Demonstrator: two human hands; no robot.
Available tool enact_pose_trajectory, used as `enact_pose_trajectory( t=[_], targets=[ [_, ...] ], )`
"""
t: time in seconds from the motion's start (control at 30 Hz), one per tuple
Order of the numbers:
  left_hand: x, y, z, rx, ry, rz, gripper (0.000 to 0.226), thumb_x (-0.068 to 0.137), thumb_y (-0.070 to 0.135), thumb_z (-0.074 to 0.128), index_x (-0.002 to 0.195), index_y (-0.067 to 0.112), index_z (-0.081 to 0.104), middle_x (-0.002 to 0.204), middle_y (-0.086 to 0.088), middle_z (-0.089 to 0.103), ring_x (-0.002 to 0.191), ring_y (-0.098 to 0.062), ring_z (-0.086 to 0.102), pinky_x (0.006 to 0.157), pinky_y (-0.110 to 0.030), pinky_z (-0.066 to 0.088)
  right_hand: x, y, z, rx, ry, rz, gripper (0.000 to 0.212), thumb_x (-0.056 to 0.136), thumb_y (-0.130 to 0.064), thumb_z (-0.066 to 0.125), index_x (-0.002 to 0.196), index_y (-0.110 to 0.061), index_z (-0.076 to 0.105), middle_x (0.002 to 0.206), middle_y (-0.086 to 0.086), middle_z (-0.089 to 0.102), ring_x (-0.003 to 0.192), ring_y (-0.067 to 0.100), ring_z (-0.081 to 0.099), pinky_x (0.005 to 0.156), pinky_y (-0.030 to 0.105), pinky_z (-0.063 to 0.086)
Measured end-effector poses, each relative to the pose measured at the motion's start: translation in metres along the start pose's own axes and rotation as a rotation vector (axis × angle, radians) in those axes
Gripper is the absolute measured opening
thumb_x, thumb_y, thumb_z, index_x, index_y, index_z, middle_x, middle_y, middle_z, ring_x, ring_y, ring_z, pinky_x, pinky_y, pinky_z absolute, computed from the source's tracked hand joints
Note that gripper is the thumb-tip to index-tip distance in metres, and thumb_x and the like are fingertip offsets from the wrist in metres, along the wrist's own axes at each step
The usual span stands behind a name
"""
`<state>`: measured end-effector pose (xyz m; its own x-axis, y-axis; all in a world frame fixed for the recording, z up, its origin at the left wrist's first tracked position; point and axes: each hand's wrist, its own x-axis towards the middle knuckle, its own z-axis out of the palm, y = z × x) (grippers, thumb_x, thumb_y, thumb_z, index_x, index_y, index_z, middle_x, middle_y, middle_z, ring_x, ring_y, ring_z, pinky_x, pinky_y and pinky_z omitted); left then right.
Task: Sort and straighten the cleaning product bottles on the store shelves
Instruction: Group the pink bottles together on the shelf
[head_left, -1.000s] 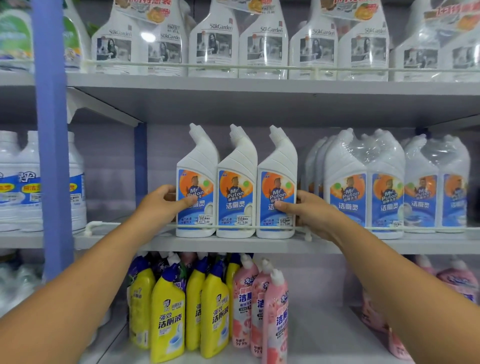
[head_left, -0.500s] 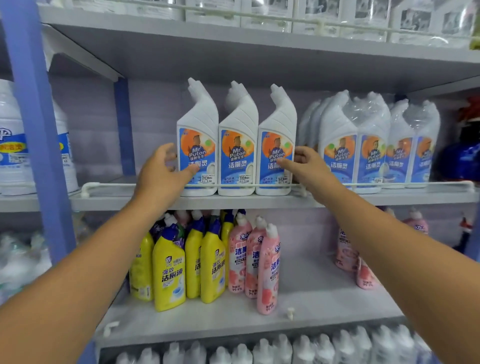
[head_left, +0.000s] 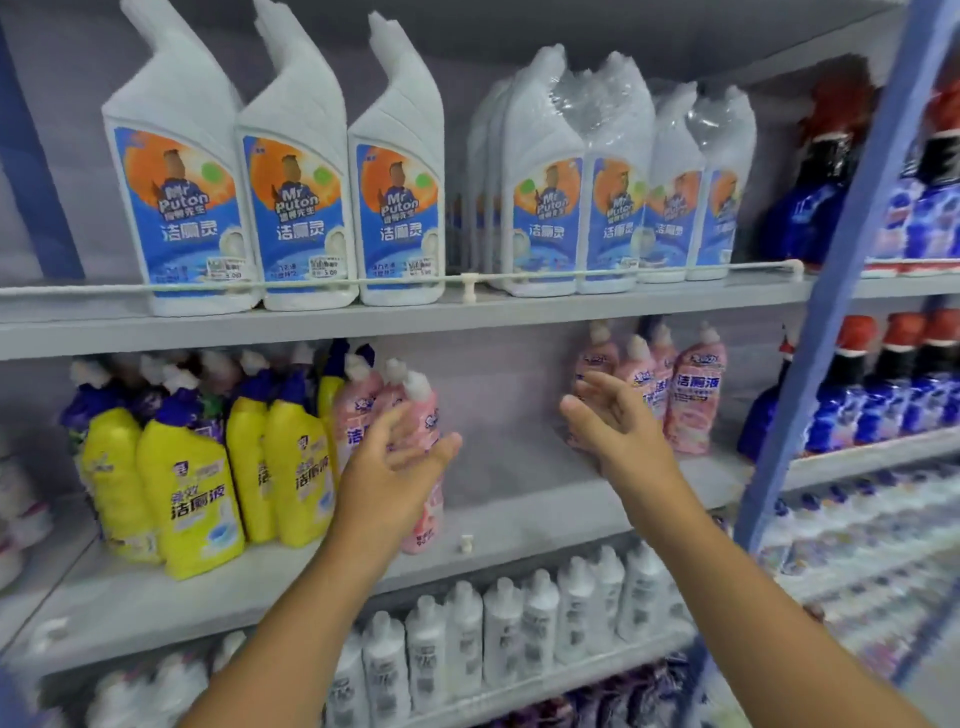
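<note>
Three white angled-neck bottles (head_left: 296, 208) with blue and orange labels stand upright, side by side, on the upper shelf (head_left: 467, 312). Below them stand yellow bottles (head_left: 192, 488) and pink bottles (head_left: 410, 415), seemingly upright though blurred; another pink cluster (head_left: 691, 395) stands well apart.

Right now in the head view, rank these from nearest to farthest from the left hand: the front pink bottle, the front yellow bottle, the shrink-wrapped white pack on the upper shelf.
From the left hand:
1. Front pink bottle, directly behind the fingers, same shelf.
2. Front yellow bottle, to the left on that shelf.
3. Shrink-wrapped white pack, up and right, one shelf higher.
</note>
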<state>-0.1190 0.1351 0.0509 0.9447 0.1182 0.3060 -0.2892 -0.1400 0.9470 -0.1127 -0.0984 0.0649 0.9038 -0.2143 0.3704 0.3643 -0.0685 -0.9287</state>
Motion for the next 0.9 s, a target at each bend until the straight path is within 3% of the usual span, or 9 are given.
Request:
enact_pose_trajectory(
  t=[0.13, 0.3, 0.37, 0.57, 0.67, 0.73, 0.83, 0.9],
  targets=[
    [0.004, -0.016, 0.086, 0.050, -0.066, -0.030, 0.058, 0.088, 0.037, 0.075, 0.141, 0.029, 0.052, 0.134, 0.011, 0.057, 0.103, 0.010, 0.058, 0.077, -0.014, 0.045, 0.010, 0.033, -0.078, -0.013, 0.042, 0.041, 0.045, 0.088, -0.038, 0.074, 0.129, -0.035, 0.057, 0.130, -0.018, 0.062, 0.119, 0.000, 0.060, 0.093, 0.024, 0.049],
    [0.010, -0.043, 0.200, 0.041, -0.101, -0.130, 0.059, 0.071, 0.058, 0.085, 0.121, 0.048, 0.055, 0.131, 0.010, 0.063, 0.108, -0.003, 0.066, 0.090, -0.037, 0.058, 0.031, 0.078, -0.173, 0.001, 0.054, 0.123, 0.048, 0.079, -0.051, 0.076, 0.122, -0.047, 0.056, 0.128, -0.022, 0.062, 0.118, -0.001, 0.060, 0.090, 0.025, 0.048],
    [0.011, -0.056, 0.238, 0.062, -0.115, -0.161, 0.056, 0.080, 0.049, 0.083, 0.127, 0.044, 0.054, 0.132, 0.012, 0.062, 0.110, -0.003, 0.065, 0.087, -0.035, 0.059, 0.040, 0.095, -0.200, -0.029, 0.032, 0.163, 0.056, 0.078, -0.056, 0.076, 0.128, -0.046, 0.054, 0.131, -0.022, 0.060, 0.121, -0.001, 0.058, 0.089, 0.028, 0.050],
    [0.025, -0.083, 0.302, 0.119, -0.080, -0.232, 0.056, 0.084, 0.044, 0.079, 0.133, 0.039, 0.053, 0.132, 0.013, 0.062, 0.109, -0.006, 0.067, 0.096, -0.044, 0.058, 0.078, 0.141, -0.239, -0.058, -0.018, 0.245, 0.052, 0.086, -0.046, 0.075, 0.133, -0.039, 0.052, 0.134, -0.021, 0.056, 0.123, 0.004, 0.057, 0.092, 0.029, 0.050],
    [0.048, -0.093, 0.317, 0.130, -0.020, -0.257, 0.048, 0.082, 0.042, 0.082, 0.121, 0.043, 0.054, 0.129, 0.014, 0.063, 0.107, -0.009, 0.068, 0.093, -0.046, 0.059, 0.100, 0.159, -0.244, -0.069, 0.013, 0.270, 0.051, 0.088, -0.043, 0.075, 0.134, -0.037, 0.052, 0.133, -0.020, 0.055, 0.122, 0.003, 0.055, 0.091, 0.027, 0.048],
    [0.065, -0.100, 0.326, 0.135, 0.022, -0.246, 0.041, 0.082, 0.037, 0.082, 0.109, 0.047, 0.054, 0.118, 0.023, 0.062, 0.106, -0.007, 0.067, 0.089, -0.036, 0.059, 0.114, 0.168, -0.243, -0.094, 0.045, 0.274, 0.049, 0.089, -0.042, 0.074, 0.133, -0.038, 0.052, 0.129, -0.023, 0.055, 0.117, -0.003, 0.054, 0.087, 0.023, 0.046],
    [0.086, -0.108, 0.338, 0.137, 0.038, -0.195, 0.042, 0.086, 0.022, 0.081, 0.110, 0.040, 0.052, 0.105, 0.031, 0.055, 0.090, 0.018, 0.061, 0.069, -0.004, 0.047, 0.135, 0.181, -0.235, -0.157, 0.104, 0.267, 0.043, 0.088, -0.042, 0.075, 0.126, -0.038, 0.055, 0.121, -0.028, 0.057, 0.112, -0.005, 0.056, 0.089, 0.025, 0.048],
    [0.102, -0.115, 0.343, 0.136, 0.026, -0.169, 0.045, 0.085, 0.014, 0.081, 0.106, 0.041, 0.052, 0.104, 0.030, 0.055, 0.084, 0.026, 0.058, 0.064, 0.000, 0.044, 0.150, 0.187, -0.227, -0.200, 0.132, 0.270, 0.040, 0.089, -0.041, 0.074, 0.124, -0.033, 0.058, 0.119, -0.023, 0.062, 0.110, 0.001, 0.061, 0.093, 0.029, 0.050]
  ],
)
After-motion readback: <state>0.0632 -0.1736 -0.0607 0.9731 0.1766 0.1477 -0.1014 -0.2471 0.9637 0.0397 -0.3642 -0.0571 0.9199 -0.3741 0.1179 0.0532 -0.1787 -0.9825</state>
